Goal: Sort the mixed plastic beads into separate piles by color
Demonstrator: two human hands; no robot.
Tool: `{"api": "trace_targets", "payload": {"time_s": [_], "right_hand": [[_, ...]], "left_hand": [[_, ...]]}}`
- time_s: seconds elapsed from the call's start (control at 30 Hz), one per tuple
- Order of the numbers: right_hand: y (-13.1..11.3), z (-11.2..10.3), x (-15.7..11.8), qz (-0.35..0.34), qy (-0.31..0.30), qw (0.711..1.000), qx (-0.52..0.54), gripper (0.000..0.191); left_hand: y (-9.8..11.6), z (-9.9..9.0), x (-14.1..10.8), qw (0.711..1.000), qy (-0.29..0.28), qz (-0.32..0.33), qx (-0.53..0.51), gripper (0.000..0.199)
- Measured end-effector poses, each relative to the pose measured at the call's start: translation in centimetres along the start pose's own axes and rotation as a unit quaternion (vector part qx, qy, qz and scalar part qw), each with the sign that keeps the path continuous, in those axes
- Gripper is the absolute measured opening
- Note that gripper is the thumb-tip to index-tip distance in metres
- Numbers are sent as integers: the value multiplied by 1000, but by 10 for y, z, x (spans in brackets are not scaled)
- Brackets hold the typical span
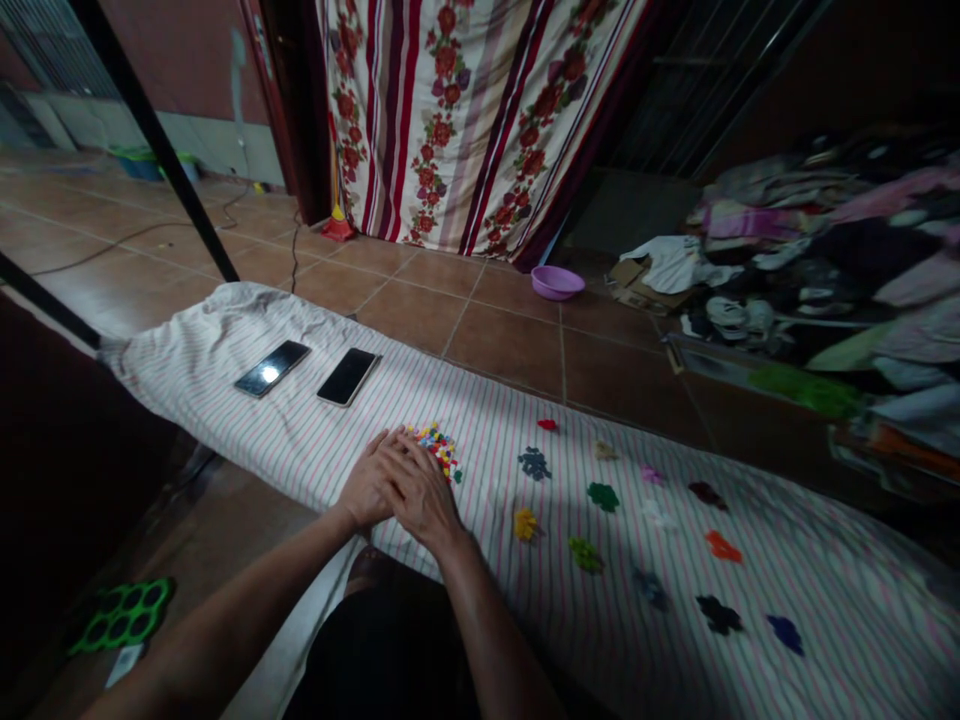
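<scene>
My left hand [367, 487] and my right hand [420, 492] rest together on the striped cloth [300, 450], the right partly over the left. Their fingertips reach the near left edge of a mixed pile of small coloured pieces [442, 447]. The fingers lie flat and extended, and nothing shows in either hand; what is under the palms is hidden. To the right lie separate small heaps, among them grey [534, 463], yellow [525, 524], dark green [602, 496], light green [585, 555], orange [723, 546] and black [719, 614].
Two phones [272, 368] [348, 377] lie on the cloth at the left. Beyond its far edge a purple basin [557, 283] sits on the tiled floor, near a floral curtain [480, 120]. Piled clothes [825, 230] fill the right. A green tray [121, 615] is low at the left.
</scene>
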State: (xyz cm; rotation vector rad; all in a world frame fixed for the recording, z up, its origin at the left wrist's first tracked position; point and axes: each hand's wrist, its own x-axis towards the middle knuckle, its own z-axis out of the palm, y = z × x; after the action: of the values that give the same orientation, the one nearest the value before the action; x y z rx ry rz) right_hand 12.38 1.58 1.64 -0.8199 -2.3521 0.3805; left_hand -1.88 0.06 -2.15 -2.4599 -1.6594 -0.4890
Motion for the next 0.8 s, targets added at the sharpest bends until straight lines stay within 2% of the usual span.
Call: {"api": "trace_targets", "payload": {"time_s": [0.1, 0.17, 0.23, 0.3, 0.37, 0.43, 0.5, 0.53, 0.6, 0.8], "right_hand": [[9, -4, 0, 35, 50, 998, -32, 37], [17, -6, -1, 61, 96, 992, -50, 37], [23, -7, -3, 84, 133, 986, -56, 37], [28, -9, -4, 99, 157, 981, -54, 36], [28, -10, -5, 107, 170, 978, -51, 35], [26, -12, -6, 110, 172, 978, -48, 35], [24, -13, -7, 109, 170, 978, -45, 35], [23, -13, -8, 108, 169, 979, -44, 35], [24, -15, -10, 107, 171, 979, -40, 36], [35, -21, -19, 132, 196, 971, -41, 35]], "left_hand": [[-10, -4, -2, 990, 97, -57, -84, 46], [-22, -8, -2, 970, 164, -133, -118, 42], [-40, -17, 1, 953, 190, -214, -102, 39], [-64, -29, 4, 935, 167, -307, -52, 37], [-90, -41, 6, 914, 120, -387, 1, 35], [-113, -49, 7, 906, 56, -418, 42, 35], [-131, -52, 7, 906, -31, -419, 58, 36], [-138, -52, 7, 911, -45, -406, 55, 36], [-148, -50, 8, 911, -57, -405, 59, 35], [-164, -46, 17, 883, -37, -464, 67, 36]]}}
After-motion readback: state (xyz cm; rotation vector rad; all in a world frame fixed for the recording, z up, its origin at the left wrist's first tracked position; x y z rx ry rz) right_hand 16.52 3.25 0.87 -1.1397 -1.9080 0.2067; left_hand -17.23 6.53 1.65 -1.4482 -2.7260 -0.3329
